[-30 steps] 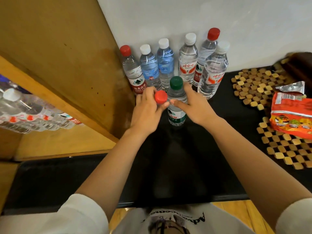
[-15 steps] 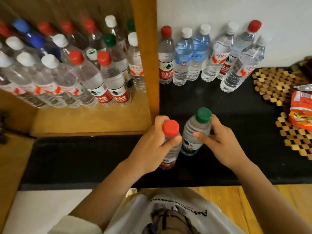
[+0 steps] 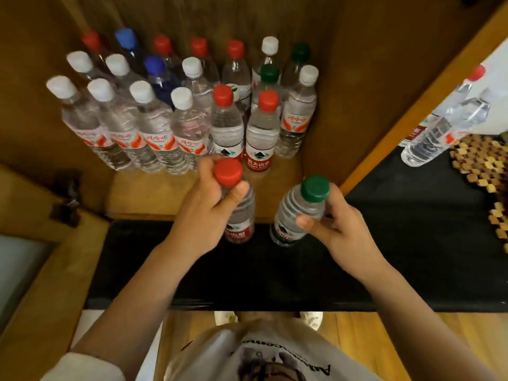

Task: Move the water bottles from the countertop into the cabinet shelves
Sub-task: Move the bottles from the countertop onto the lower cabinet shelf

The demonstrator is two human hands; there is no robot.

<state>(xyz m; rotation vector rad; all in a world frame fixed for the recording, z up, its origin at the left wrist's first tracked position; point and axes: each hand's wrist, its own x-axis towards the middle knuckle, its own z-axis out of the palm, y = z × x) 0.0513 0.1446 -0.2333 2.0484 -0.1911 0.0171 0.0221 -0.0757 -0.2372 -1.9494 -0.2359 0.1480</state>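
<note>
My left hand [image 3: 204,207] grips a red-capped water bottle [image 3: 238,215] around its neck and shoulder. My right hand [image 3: 339,229] holds a green-capped water bottle [image 3: 298,213] by its body. Both bottles hang upright over the front edge of the wooden cabinet shelf [image 3: 143,196], above the black countertop [image 3: 275,270]. On the shelf stand several bottles with white, red, blue and green caps, the nearest a red-capped one [image 3: 259,133]. Farther right on the countertop a few bottles [image 3: 439,125] stand against the white wall.
The cabinet's wooden side panel [image 3: 384,125] separates the shelf from the countertop bottles. A wooden bead mat [image 3: 483,166] lies at the right edge. A dark hinge [image 3: 67,199] sits on the cabinet frame at left. The wooden floor shows below the counter.
Both hands lifted their bottles off the countertop by the wall and carried them left to the open cabinet shelf; my view turned left with them.
</note>
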